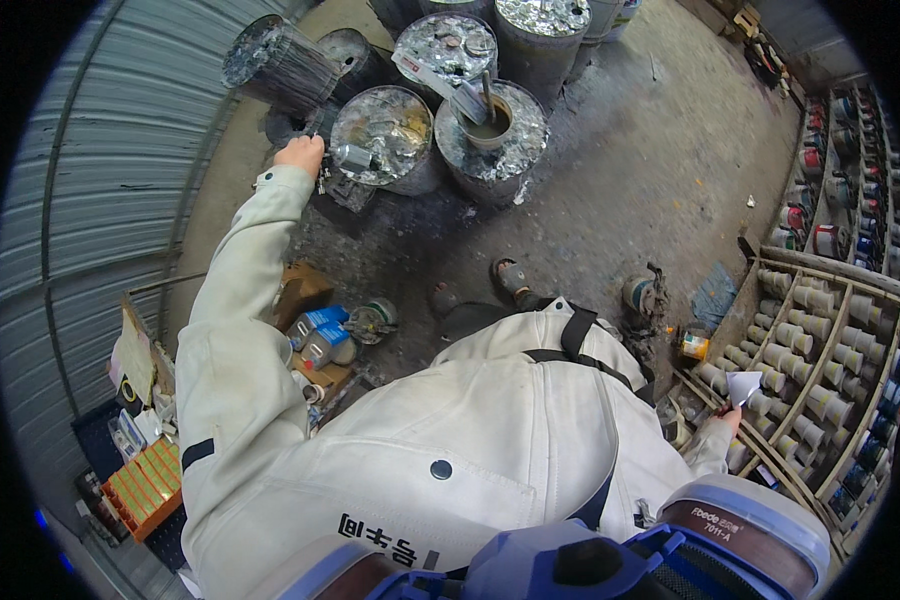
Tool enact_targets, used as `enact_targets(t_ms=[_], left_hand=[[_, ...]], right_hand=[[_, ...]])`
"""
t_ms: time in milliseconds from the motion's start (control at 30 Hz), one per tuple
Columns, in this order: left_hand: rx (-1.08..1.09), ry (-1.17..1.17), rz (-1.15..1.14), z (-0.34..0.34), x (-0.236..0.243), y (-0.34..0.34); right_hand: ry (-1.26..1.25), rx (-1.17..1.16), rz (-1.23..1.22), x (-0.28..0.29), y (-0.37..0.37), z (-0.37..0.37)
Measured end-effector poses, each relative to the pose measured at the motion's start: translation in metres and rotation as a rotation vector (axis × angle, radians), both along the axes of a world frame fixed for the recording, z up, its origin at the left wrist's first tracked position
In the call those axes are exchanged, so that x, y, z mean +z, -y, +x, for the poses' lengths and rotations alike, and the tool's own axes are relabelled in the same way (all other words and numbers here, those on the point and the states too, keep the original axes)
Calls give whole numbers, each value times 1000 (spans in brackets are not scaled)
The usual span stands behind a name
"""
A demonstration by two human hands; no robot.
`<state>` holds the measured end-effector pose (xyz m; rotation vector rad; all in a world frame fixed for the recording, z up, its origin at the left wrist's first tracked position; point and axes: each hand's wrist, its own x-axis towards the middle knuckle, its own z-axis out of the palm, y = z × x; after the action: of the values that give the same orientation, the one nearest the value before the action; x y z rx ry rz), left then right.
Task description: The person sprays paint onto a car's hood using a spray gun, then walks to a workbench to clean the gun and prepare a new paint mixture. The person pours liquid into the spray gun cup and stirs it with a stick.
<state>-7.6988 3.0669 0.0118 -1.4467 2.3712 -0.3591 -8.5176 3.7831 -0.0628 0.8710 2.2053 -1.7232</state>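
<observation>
left hand: my left hand (300,155) is stretched out far ahead, fingers curled around a small grey can (354,157), gripping it at the edge of a paint-crusted drum (390,135)
small grey can: lies on its side, touching the near-left rim of that drum, my fingers on its left end
right hand: my right hand (732,415) is low at my right side, pinching a folded white paper (744,385) between fingertips; paper sticks up above the hand
white paper: held just in front of the slanted wooden rack (820,330), not touching it as far as I can tell
rack: rows of pale cans on their sides in slots, right of me
drums: several more grey splattered drums behind; one (490,135) holds a small cup with a stick (489,98) in it
floor: stained concrete (650,170), my sandalled foot (511,277) below the drums
left side: corrugated metal wall (100,180), blue-grey cans (320,335) on cardboard, orange box tray (145,485)
</observation>
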Motion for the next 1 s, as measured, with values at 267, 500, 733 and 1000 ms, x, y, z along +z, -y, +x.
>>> enact_targets(t_ms=[267, 500, 733, 1000], left_hand=[[-108, 37, -57, -10, 57, -10], [-47, -88, -222, 6, 88, -39], [933, -1112, -267, 20, 23, -139], [1059, -1725, -489, 15, 16, -410]], right_hand=[[68, 180, -59, -30, 63, -14], [-27, 283, -162, -15, 195, 24], [-21, 888, -577, 88, 382, 139], [-451, 1994, -516, 168, 574, 412]])
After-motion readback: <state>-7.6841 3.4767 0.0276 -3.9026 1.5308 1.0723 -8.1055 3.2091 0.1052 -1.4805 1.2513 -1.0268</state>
